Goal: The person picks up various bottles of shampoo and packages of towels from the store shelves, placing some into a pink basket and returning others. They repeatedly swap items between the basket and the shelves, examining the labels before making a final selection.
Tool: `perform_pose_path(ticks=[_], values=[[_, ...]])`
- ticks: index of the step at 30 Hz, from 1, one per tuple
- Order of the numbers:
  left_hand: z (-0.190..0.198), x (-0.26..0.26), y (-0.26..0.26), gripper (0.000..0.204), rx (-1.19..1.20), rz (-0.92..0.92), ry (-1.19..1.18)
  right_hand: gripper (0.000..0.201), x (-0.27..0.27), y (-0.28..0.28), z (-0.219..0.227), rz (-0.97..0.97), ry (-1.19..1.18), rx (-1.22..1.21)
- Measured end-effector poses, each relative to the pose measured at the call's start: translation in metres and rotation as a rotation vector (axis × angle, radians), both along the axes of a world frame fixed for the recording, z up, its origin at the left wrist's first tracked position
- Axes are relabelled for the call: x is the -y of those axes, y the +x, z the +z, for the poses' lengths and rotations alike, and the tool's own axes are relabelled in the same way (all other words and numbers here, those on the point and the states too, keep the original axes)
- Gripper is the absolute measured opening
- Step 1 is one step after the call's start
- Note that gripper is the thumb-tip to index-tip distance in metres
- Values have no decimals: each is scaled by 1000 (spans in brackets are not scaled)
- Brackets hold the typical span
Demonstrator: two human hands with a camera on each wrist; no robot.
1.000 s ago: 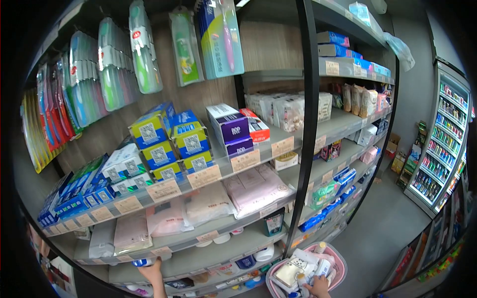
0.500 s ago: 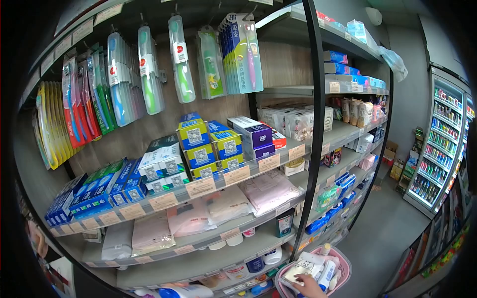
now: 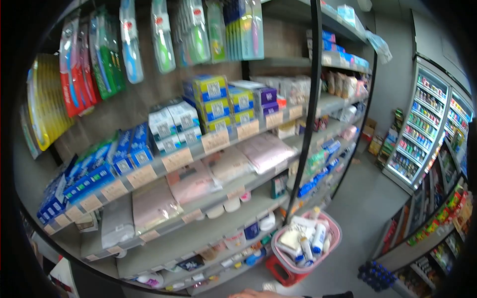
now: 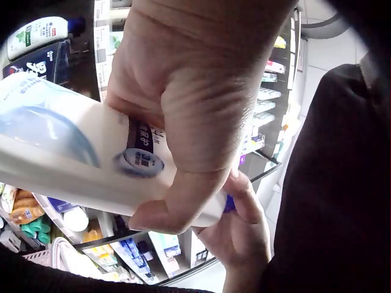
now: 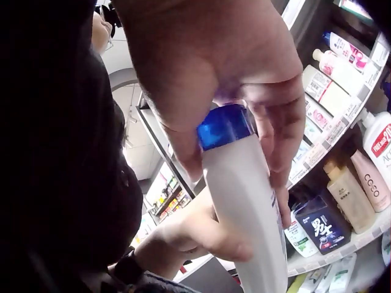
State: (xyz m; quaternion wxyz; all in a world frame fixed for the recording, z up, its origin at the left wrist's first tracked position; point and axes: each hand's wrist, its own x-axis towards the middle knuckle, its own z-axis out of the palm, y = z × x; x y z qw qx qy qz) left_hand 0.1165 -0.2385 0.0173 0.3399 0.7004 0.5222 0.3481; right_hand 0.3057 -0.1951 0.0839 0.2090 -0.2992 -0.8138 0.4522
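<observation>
Shop aisle, shelves (image 3: pixel 198 238) at left, pink basket (image 3: pixel 334 233) on floor near right. I see left hand (image 4: pixel 183 104) gripping white bottle (image 4: pixel 67 152); right hand (image 5: pixel 226 67) fingers pinching its blue cap (image 5: pixel 225 125), below head view.

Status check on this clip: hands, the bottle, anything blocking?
Left hand grips white bottle body. Right hand pinches its blue cap. Nothing in the way; pink basket on floor, apart.

The head camera looks forward and down along the shelves (image 3: pixel 208 149); the 2 wrist cameras sit close, both showing the white bottle (image 4: pixel 73 152) from opposite ends
</observation>
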Motion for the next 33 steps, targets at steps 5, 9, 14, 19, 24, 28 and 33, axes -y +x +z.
perform_pose_path(ticks=[5,9,14,19,24,28,33], values=[[24,11,-2,67,-77,36,-343,55,22,-8,-32,-113,-19,-2],[17,15,-8,61,-42,-27,-429,46,26,-11,-29,-84,-284,105],[12,17,-4,73,-183,-12,-362,48,21,-9,-11,-66,-253,77],[13,15,8,72,-138,12,-398,49,8,4,-2,23,-508,119],[1,1,34,74,-163,-53,-410,57,7,32,-55,3,-198,-36],[7,-24,80,75,-237,-102,-400,57,-17,83,-43,-8,-229,-43],[-5,-57,154,73,-275,-138,-306,52,-43,162,-47,-142,-159,42]])
